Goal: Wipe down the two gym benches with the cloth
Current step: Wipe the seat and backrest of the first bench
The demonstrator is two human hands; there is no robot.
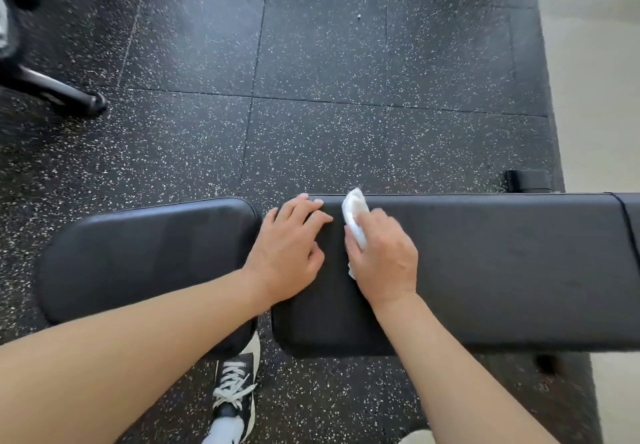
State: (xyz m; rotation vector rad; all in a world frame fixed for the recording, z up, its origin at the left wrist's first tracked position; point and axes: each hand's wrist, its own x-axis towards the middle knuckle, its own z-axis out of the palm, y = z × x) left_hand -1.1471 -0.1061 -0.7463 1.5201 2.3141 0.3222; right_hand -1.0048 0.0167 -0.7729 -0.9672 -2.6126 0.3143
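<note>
A black padded gym bench lies across the lower half of the view. Its short seat pad [138,256] is on the left and its long back pad [502,263] runs off to the right, with a narrow gap between them. My left hand [291,249] rests flat on the left end of the long pad, fingers straight. Just to its right, my right hand [381,256] holds a white cloth [355,213] against the same pad, fingers curled over it. Part of the cloth sticks out beyond my fingertips.
Black speckled rubber floor tiles [311,62] stretch beyond the bench. A dark metal equipment leg [62,93] stands at the far left. A pale floor strip [595,80] runs along the right. My black sneaker [235,391] shows below the bench gap.
</note>
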